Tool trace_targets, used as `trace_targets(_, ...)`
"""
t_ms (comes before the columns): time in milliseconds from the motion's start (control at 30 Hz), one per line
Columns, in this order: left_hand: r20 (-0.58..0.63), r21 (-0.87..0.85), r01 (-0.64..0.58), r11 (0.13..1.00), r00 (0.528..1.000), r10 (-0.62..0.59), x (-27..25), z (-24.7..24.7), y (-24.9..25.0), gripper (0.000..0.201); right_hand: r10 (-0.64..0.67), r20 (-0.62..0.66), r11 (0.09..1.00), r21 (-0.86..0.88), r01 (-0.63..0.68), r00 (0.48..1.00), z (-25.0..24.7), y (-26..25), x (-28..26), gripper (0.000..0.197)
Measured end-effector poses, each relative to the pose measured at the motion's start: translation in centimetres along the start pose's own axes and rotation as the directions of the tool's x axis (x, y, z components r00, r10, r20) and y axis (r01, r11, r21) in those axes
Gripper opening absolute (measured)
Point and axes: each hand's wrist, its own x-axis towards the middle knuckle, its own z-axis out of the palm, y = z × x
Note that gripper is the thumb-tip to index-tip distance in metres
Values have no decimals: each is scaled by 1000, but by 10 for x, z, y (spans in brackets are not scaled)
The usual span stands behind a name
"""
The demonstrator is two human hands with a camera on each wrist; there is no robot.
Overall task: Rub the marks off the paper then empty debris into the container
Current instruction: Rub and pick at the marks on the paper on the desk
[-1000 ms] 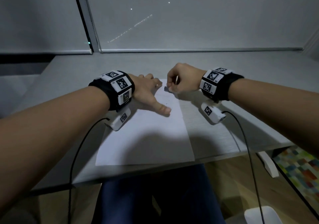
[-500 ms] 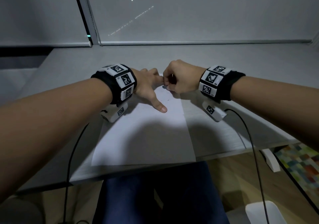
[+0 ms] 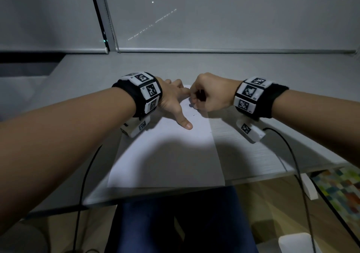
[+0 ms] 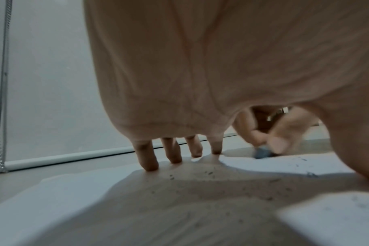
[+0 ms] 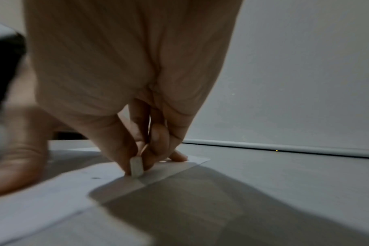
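A white sheet of paper (image 3: pixel 167 155) lies on the grey desk (image 3: pixel 253 73). My left hand (image 3: pixel 173 104) presses on the sheet's far part with spread straight fingers (image 4: pixel 150 159) and the thumb stretched toward me. My right hand (image 3: pixel 206 94) pinches a small pale eraser (image 5: pixel 136 166) between thumb and fingers, its end touching the paper near the far right edge. The eraser (image 4: pixel 262 152) looks bluish in the left wrist view. Dark eraser crumbs (image 4: pixel 209 173) are scattered on the paper around the left hand. A short pencil mark (image 3: pixel 193 115) shows just near my right hand.
A window with drawn blinds (image 3: pixel 214 18) runs along the desk's back edge. Cables (image 3: pixel 292 155) hang from both wrist cameras over the desk's front edge. A white container (image 3: pixel 296 243) stands on the floor at lower right, beside a colourful rug (image 3: pixel 341 190).
My right hand with the eraser has shifted left and farther up the paper, close to the left index finger. The left thumb has slid slightly. The head view has tilted a little.
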Motion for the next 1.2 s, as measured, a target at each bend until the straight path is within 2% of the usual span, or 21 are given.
trace_targets(100,-12,-8,0,1000,1000,-1,0,2,0,116,-27,50,1000,5,27,998,1,-5,-6,7)
trace_targets(267,-11,-25,3,1000,1000,-3,1,3,-2,121,68,-81,998,4,-68,994,0,10,12,10)
trace_targets(467,-46,-80,-31,996,999,27,2,8,-7,115,-33,103,999,45,28,994,-1,-9,-5,9)
trace_targets(633,-147,-143,-29,989,989,8,0,9,-9,132,45,-48,999,25,-44,998,-3,-5,21,10)
trace_targets(733,-176,-138,-46,989,984,21,-7,6,-16,131,125,-62,992,17,-124,990,2,-6,27,11)
trace_targets(800,-165,-66,-67,996,985,55,-16,0,-19,128,186,-28,982,-15,-187,982,1,-6,26,11)
trace_targets(867,-137,19,-29,999,990,31,-22,-8,-22,126,238,35,970,-67,-236,971,-5,-5,21,6)
trace_targets(967,-43,-53,-10,999,999,7,-26,-15,-26,117,241,104,967,-108,-230,965,-13,-6,12,6)
trace_targets(1033,-4,-110,-46,993,999,46,-26,-14,-25,123,206,70,977,-79,-200,976,-16,-8,8,3)
trace_targets(1100,6,-79,-82,993,997,83,-23,-11,-19,131,170,-8,985,-34,-170,985,-15,-8,6,2)
trace_targets(1200,30,9,-75,997,997,75,-20,-5,-10,132,158,-33,987,-12,-159,987,-5,-5,3,5)
